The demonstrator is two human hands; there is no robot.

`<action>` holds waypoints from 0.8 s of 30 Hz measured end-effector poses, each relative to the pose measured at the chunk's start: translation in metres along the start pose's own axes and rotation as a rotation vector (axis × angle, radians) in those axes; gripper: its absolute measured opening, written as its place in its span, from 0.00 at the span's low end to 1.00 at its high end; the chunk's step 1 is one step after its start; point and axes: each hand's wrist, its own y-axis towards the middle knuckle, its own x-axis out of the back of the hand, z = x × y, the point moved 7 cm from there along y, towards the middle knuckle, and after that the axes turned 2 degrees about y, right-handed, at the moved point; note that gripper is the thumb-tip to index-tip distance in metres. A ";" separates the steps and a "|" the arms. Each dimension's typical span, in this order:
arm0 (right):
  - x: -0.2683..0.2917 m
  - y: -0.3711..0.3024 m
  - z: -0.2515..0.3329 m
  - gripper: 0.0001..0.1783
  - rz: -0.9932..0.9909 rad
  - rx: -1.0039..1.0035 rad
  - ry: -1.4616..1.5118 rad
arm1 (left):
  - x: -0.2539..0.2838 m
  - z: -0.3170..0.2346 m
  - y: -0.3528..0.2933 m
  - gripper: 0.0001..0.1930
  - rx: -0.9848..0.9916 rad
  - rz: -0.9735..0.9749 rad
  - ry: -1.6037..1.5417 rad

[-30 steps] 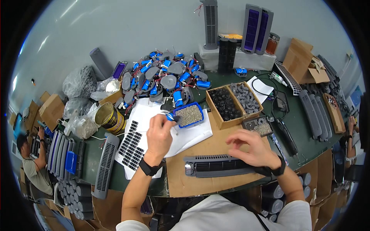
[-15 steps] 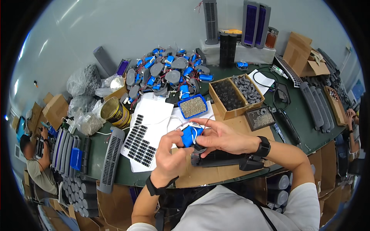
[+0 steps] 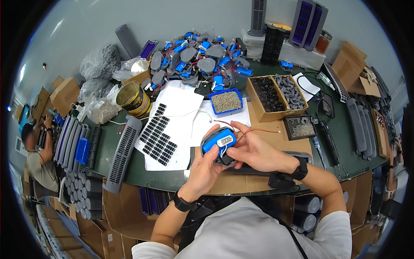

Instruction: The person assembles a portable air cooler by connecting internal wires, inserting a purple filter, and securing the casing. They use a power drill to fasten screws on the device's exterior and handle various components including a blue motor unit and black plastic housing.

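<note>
Close above the cardboard sheet (image 3: 267, 146), I hold a blue battery pack (image 3: 210, 143) seated in a dark grey oval base. A small pale board with round spots lies on its upper side. My left hand (image 3: 202, 169) grips the near left side, thumb on the blue wrap. My right hand (image 3: 258, 152) closes on the right side, its thumb by the white wires. Red and dark wires (image 3: 258, 129) trail off rightward past my right fingers. Beneath my right wrist lies a dark grey slotted housing (image 3: 297, 156), partly covered.
Similar battery units (image 3: 207, 64) are heaped at the back. A blue tray (image 3: 226, 102) of small metal parts, a divided box (image 3: 267, 97) of black and grey parts, and a screw tray (image 3: 300, 127) stand beyond my hands. A power screwdriver (image 3: 330, 142) lies right. Co-workers sit at both sides.
The battery pack has turned, so its pale board now faces up. My left fingers have shifted from pinching near the wires to cradling the base. The view has shifted slightly.
</note>
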 end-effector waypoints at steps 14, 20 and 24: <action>0.001 -0.044 0.064 0.16 -0.265 0.899 -0.900 | -0.006 0.015 0.005 0.24 0.028 -0.039 0.101; -0.033 -0.069 0.050 0.14 -0.221 1.097 -1.042 | 0.004 0.013 0.003 0.24 0.081 -0.163 -0.049; -0.037 -0.070 0.045 0.14 -0.164 1.090 -0.986 | 0.005 0.017 0.002 0.27 0.106 -0.180 0.131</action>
